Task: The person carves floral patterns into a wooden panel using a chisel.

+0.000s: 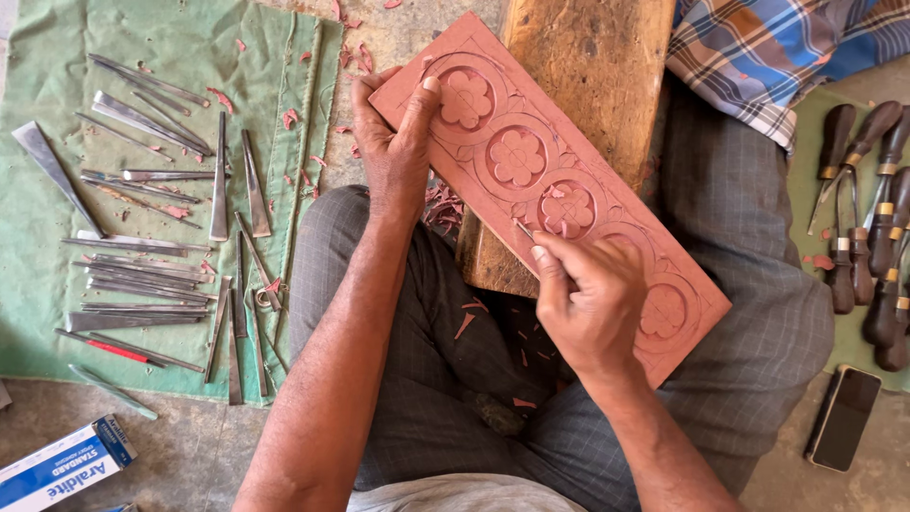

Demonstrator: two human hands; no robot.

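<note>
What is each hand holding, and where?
Right hand pinches a thin carving tool near its tip; left hand grips the carved panel at its top corner.

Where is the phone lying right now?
In the head view the dark phone lies at lower right on the bare floor, just below the wooden-handled tools and beside the person's knee.
</note>
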